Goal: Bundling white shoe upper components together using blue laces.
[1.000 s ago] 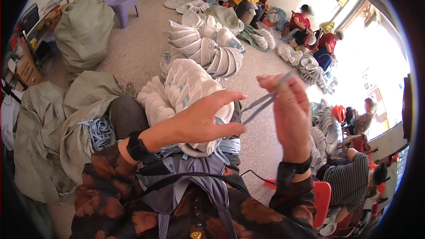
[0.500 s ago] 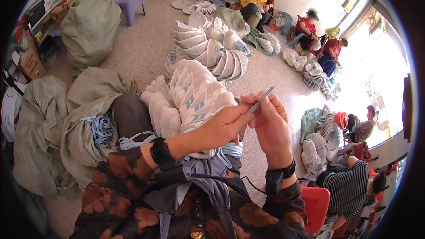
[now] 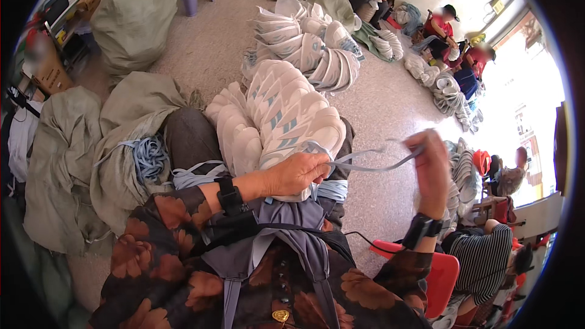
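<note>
A light blue-grey shoelace (image 3: 390, 169) stretches in a slack curve between my two hands. My left hand (image 3: 298, 173) is closed on one part of it, in front of a fanned stack of white shoe uppers (image 3: 286, 103) with blue-grey patches on my lap. Out to the right, my right hand (image 3: 431, 161) is raised and partly smeared by motion, its fingers pinched on the lace. More laces (image 3: 198, 175) lie bundled on my left thigh, and another bundle (image 3: 333, 190) is beside my right thigh.
Tangled blue laces (image 3: 145, 159) rest on a grey-green sack (image 3: 131, 116) at my left. Ahead on the floor stands another pile of uppers (image 3: 323, 55). A red stool (image 3: 442, 283) is at my right. Several people sit with piles at the far right.
My hands were close together around the lace. Now the right hand has moved right, drawing the lace out, and the left has come down to the uppers. The view has shifted slightly.
</note>
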